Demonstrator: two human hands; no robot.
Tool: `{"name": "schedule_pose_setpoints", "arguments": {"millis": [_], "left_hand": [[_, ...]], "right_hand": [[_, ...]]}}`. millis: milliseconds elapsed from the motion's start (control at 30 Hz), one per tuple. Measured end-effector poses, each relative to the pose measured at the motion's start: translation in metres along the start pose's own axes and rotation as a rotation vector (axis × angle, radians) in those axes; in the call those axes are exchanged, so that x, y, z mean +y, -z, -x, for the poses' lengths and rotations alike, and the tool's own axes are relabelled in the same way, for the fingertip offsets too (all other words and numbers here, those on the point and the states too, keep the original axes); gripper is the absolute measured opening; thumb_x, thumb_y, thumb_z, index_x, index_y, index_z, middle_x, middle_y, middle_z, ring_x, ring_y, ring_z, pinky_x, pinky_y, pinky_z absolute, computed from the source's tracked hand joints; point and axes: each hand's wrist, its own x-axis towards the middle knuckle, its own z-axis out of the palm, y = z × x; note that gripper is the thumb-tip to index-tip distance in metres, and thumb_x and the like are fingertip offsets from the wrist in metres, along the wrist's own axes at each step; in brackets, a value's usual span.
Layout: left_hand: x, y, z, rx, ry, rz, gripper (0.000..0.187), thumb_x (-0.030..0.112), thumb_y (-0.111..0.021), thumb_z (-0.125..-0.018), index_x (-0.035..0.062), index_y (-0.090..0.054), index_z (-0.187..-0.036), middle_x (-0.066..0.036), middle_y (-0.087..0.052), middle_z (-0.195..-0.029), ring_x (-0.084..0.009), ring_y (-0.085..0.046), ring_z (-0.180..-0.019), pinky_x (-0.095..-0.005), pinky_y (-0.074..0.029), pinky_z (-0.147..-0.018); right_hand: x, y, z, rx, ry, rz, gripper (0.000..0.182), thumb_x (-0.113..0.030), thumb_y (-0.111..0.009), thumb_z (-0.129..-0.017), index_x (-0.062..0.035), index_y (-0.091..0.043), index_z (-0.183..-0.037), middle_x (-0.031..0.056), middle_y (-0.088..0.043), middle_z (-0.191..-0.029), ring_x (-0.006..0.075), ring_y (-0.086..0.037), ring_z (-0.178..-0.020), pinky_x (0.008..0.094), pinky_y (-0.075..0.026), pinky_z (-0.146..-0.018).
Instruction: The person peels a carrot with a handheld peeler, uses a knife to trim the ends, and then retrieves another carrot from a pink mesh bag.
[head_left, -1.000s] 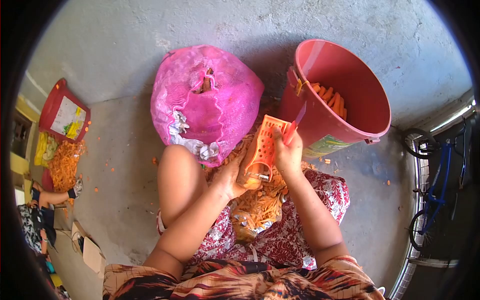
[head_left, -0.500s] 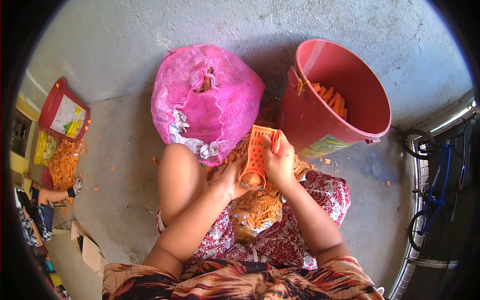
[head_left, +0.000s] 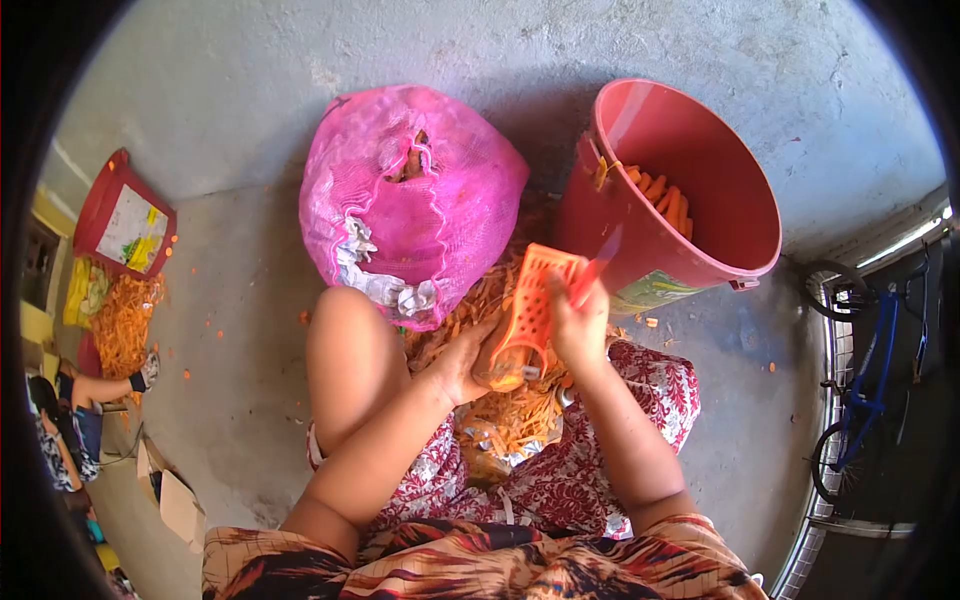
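My left hand (head_left: 462, 364) is closed around a thick carrot (head_left: 503, 372), low over my lap. Closed too, my right hand (head_left: 580, 332) grips a flat orange peeler (head_left: 535, 298) with rows of holes, whose lower end lies against the carrot. A red knife-like piece (head_left: 592, 276) with a thin pointed tip sticks up from the same hand. Beneath both hands is a heap of carrot peelings (head_left: 515, 415) between my legs. My fingers partly hide the carrot.
A pink mesh sack (head_left: 460, 200) stands ahead to the left. Right of it, a large red bucket (head_left: 600, 215) holds peeled carrots (head_left: 662, 195). Far left are another red bucket (head_left: 90, 225), more peelings (head_left: 128, 325) and a person's leg (head_left: 108, 390). A blue bicycle (head_left: 872, 370) is at right.
The peeler has tilted and shifted slightly right and down along the carrot. My right hand has turned, and the red knife-like piece now shows more clearly.
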Motion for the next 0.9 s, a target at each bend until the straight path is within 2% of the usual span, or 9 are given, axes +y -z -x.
{"name": "schedule_pose_setpoints", "arguments": {"millis": [33, 133, 233, 300, 367, 433, 567, 700, 900], "left_hand": [[0.000, -0.001, 0.001, 0.024, -0.023, 0.019, 0.042, 0.038, -0.033, -0.088, 0.0071, -0.043, -0.114, -0.010, -0.056, -0.102, -0.0265, -0.056, -0.088, -0.0466, -0.048, -0.067], [-0.005, -0.008, 0.001, 0.110, -0.074, 0.073, 0.039, 0.034, -0.032, -0.089, 0.0077, -0.043, -0.115, -0.012, -0.056, -0.099, -0.0270, -0.057, -0.088, -0.0489, -0.049, -0.066], [-0.001, 0.004, 0.000, -0.146, 0.031, 0.102, 0.041, 0.037, -0.033, -0.088, 0.0066, -0.042, -0.115, -0.014, -0.056, -0.095, -0.0275, -0.058, -0.082, -0.0440, -0.051, -0.064], [0.003, -0.002, 0.008, -0.236, 0.048, -0.101, 0.042, 0.038, -0.035, -0.088, 0.0049, -0.043, -0.112, -0.011, -0.056, -0.095, -0.0240, -0.058, -0.082, -0.0393, -0.050, -0.066], [-0.001, -0.010, 0.011, -0.203, 0.038, -0.209, 0.045, 0.041, -0.036, -0.087, 0.0043, -0.043, -0.112, -0.012, -0.056, -0.093, -0.0242, -0.058, -0.079, -0.0383, -0.049, -0.063], [-0.009, -0.012, 0.014, -0.036, -0.001, -0.231, 0.050, 0.045, -0.035, -0.086, 0.0048, -0.042, -0.114, -0.017, -0.055, -0.090, -0.0281, -0.058, -0.075, -0.0410, -0.050, -0.055], [-0.001, -0.004, 0.008, -0.058, 0.025, -0.133, 0.045, 0.042, -0.034, -0.087, 0.0070, -0.043, -0.113, -0.012, -0.055, -0.091, -0.0236, -0.058, -0.077, -0.0377, -0.049, -0.060], [-0.001, -0.001, 0.004, -0.115, 0.029, 0.093, 0.045, 0.043, -0.033, -0.087, 0.0052, -0.046, -0.109, -0.011, -0.057, -0.085, -0.0250, -0.059, -0.070, -0.0388, -0.051, -0.054], [0.002, -0.007, 0.016, -0.262, 0.196, -0.025, 0.046, 0.041, -0.032, -0.088, 0.0018, -0.043, -0.111, -0.018, -0.055, -0.088, -0.0278, -0.059, -0.070, -0.0403, -0.051, -0.052]], "right_hand": [[0.003, -0.006, 0.006, -0.032, -0.080, -0.078, 0.016, -0.016, -0.053, -0.083, -0.0032, -0.048, -0.076, 0.0010, -0.049, -0.062, 0.0072, -0.044, -0.056, 0.0215, -0.038, -0.052], [0.002, -0.009, 0.013, -0.076, 0.100, 0.280, 0.013, -0.011, -0.052, -0.081, 0.0009, -0.047, -0.085, 0.0164, -0.051, -0.062, 0.0244, -0.054, -0.053, 0.0309, -0.042, -0.050], [0.008, -0.008, 0.005, 0.005, 0.112, 0.287, 0.011, -0.009, -0.052, -0.081, 0.0005, -0.048, -0.080, 0.0155, -0.051, -0.062, 0.0248, -0.055, -0.056, 0.0320, -0.042, -0.052], [0.034, 0.011, -0.022, 0.245, 0.334, 0.344, 0.010, -0.008, -0.051, -0.081, -0.0004, -0.049, -0.075, 0.0058, -0.047, -0.057, 0.0167, -0.048, -0.052, 0.0292, -0.040, -0.050], [0.033, 0.044, -0.053, 0.429, -0.110, 0.115, 0.016, -0.012, -0.049, -0.084, -0.0025, -0.047, -0.071, 0.0007, -0.044, -0.055, 0.0085, -0.039, -0.049, 0.0250, -0.036, -0.046], [0.029, 0.055, -0.063, 0.560, 0.059, 0.223, 0.016, -0.014, -0.049, -0.085, -0.0037, -0.046, -0.072, -0.0014, -0.043, -0.055, 0.0066, -0.039, -0.048, 0.0228, -0.033, -0.044], [0.026, 0.034, -0.035, 0.305, -0.102, -0.096, 0.015, -0.013, -0.051, -0.083, -0.0065, -0.047, -0.069, -0.0040, -0.044, -0.059, 0.0041, -0.038, -0.050, 0.0199, -0.032, -0.044], [0.011, -0.001, 0.000, 0.101, 0.092, 0.090, 0.017, -0.009, -0.049, -0.082, -0.0097, -0.043, -0.066, -0.0048, -0.042, -0.056, 0.0038, -0.037, -0.049, 0.0185, -0.030, -0.042], [0.040, 0.049, -0.051, 0.534, 0.224, 0.237, 0.022, -0.013, -0.050, -0.083, -0.0063, -0.042, -0.063, -0.0033, -0.040, -0.053, 0.0045, -0.036, -0.047, 0.0214, -0.029, -0.041]]}}
